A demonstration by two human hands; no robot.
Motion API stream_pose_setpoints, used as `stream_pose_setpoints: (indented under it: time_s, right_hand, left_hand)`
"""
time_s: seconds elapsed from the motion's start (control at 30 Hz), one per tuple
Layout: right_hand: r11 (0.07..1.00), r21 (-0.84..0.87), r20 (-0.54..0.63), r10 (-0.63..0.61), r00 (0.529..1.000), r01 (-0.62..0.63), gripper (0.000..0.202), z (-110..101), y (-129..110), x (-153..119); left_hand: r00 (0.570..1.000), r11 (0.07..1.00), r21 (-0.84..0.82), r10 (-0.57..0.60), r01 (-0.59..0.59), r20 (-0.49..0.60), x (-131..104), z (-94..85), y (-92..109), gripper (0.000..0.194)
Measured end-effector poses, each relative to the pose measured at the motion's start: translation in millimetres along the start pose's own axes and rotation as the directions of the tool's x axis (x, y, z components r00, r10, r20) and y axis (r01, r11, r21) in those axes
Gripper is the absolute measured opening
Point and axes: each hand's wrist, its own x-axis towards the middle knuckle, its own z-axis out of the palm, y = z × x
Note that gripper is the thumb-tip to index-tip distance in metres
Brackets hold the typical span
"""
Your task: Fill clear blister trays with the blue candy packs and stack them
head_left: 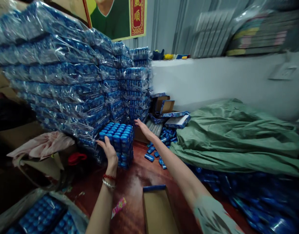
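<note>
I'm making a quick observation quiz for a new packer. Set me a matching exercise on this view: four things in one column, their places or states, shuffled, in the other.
Things
1. Right hand
2. Green sheet
3. Shallow box
4. Red beaded bracelet

Places or states
A. Round the wrist behind the left hand
B. Open side up on the reddish floor
C. Open, at the right of the block of blue cylinders
D. Spread in folds along the foot of the white wall

Right pairs: 1-C, 2-D, 3-B, 4-A
</note>
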Motion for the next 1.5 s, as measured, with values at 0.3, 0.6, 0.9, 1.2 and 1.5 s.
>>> stream_pose_setpoints:
  time_s: [0.3, 0.6, 0.9, 1.2, 1.5]
  right_hand:
    - [0.992, 0.111, 0.28, 0.026, 0.96, -0.059, 0.038, 35.3, -10.4, 2.5]
    - [0.991, -0.092, -0.275, -0.122, 0.954, 0.1, 0.048, 2.1, 88.0, -258.0]
    - [0.892, -0.421, -0.242, 0.066, 0.968, -0.166, 0.056, 5.9, 172.3, -366.6]
    - [0.964, -0.261, -0.114, 0.023, 0.993, -0.052, 0.045, -31.5, 154.5, -259.1]
    - [0.943, -0.218, -0.305, 0.178, 0.935, -0.251, 0.039, -26.0, 166.8, -294.2]
  left_hand:
    - [0.999, 0.998, -0.052, -0.044, 0.044, -0.015, -14.9, 5.9, 23.7, 0.076]
    - [0.849, 0.998, 0.056, -0.026, -0.004, 0.528, -191.1, -39.6, -24.0, 0.076]
    - [0.717, 0.885, 0.465, -0.349, 0.04, 0.603, -252.0, -84.9, -103.6, 0.065]
    - [0.683, 0.915, 0.4, -0.323, 0.05, 0.655, -189.2, -30.3, -109.1, 0.057]
    - [0.586, 0.913, 0.409, -0.325, -0.011, 0.742, -217.6, 0.6, -119.6, 0.05]
